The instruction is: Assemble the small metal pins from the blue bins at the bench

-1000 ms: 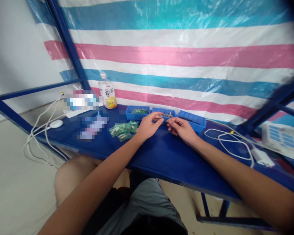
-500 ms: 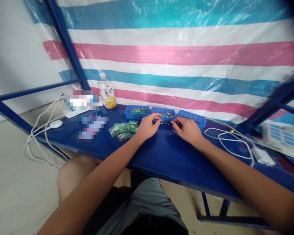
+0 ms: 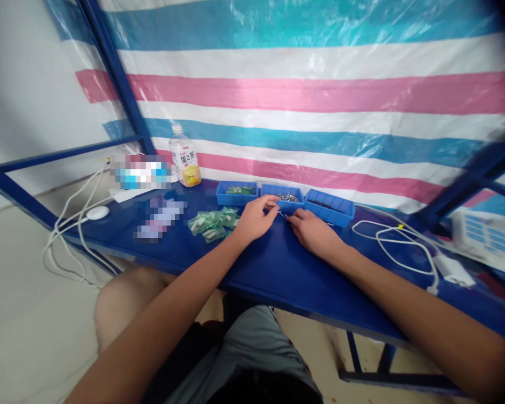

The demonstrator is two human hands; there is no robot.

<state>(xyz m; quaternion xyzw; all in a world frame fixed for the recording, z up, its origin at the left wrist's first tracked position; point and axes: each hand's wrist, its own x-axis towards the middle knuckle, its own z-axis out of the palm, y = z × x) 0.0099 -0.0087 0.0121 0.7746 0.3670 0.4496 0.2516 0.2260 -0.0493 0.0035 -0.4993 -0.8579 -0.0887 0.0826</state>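
The left hand (image 3: 256,219) pinched a thin metal piece (image 3: 281,214) over the blue table (image 3: 273,269); the right hand (image 3: 315,229) was at its other end, its grip unclear. Green packets (image 3: 211,223) lay left, a white adapter (image 3: 453,270) right. Beyond, the left hand partly hid the middle tray (image 3: 293,206) of metal parts (image 3: 288,197), between a left tray (image 3: 237,200) of green pieces (image 3: 240,191) and a right tray (image 3: 334,216) of dark ones.

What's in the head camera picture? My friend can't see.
A person's left hand and right hand are close together, a thin metallic piece between them, before three blue bins on a blue table. Green packets and a fruit-tea bottle are on the left.
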